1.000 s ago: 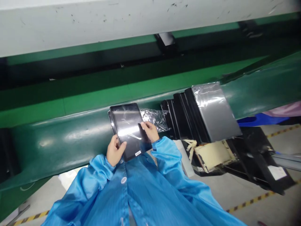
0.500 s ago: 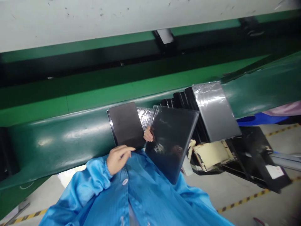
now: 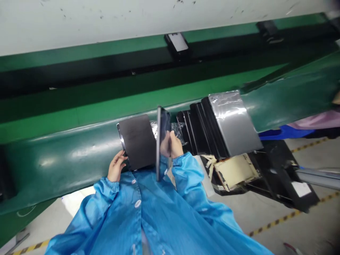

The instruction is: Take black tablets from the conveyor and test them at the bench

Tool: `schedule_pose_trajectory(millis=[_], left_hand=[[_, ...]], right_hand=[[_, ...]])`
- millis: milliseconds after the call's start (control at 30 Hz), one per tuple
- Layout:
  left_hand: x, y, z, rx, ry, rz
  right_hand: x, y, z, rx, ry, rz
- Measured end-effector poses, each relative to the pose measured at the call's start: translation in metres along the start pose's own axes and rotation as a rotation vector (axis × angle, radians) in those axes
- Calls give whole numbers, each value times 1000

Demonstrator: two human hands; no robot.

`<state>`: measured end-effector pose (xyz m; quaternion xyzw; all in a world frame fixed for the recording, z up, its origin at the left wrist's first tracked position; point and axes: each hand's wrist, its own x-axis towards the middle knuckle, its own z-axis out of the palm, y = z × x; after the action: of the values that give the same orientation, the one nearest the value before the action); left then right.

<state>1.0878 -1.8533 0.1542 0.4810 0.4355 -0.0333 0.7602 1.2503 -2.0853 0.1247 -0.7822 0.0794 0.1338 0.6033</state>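
1. Black glossy panel [image 3: 160,141] — on edge, just right of the dark slab [image 3: 138,141], clamped in the right hand [image 3: 175,145].
2. Left hand [image 3: 116,167] at the slab's left edge — grip unclear.
3. One panel is raised; the stacked covers [image 3: 233,124], farther right of the slab, lie untouched.

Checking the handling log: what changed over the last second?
Left hand let go of the tablet and is now at the left edge of the dark panel. Right hand still holds the tablet, swung right, then partly back, now edge-on, exposing most of the panel. Stack on the right unmoved.
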Motion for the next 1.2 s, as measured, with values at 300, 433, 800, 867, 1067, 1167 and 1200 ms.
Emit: schedule_pose_trajectory(millis=[300,433,800,867,1067,1167,1200], left_hand=[[8,-13,2,86,-6,47],[11,-20,0,154,6,116],[16,-20,19,326,22,287],[8,-8,28,334,-36,320],[0,56,40,274,-189,419],[16,70,22,193,-71,427],[22,68,13,162,-21,407]], right_hand=[[24,-14,36,-169,8,-101],[21,-7,39,-204,-73,-96],[0,-13,35,20,-200,59],[-1,-22,21,100,-182,65],[2,-37,-29,348,-96,127],[3,-34,-46,442,-27,137],[2,-31,-49,472,0,139]])
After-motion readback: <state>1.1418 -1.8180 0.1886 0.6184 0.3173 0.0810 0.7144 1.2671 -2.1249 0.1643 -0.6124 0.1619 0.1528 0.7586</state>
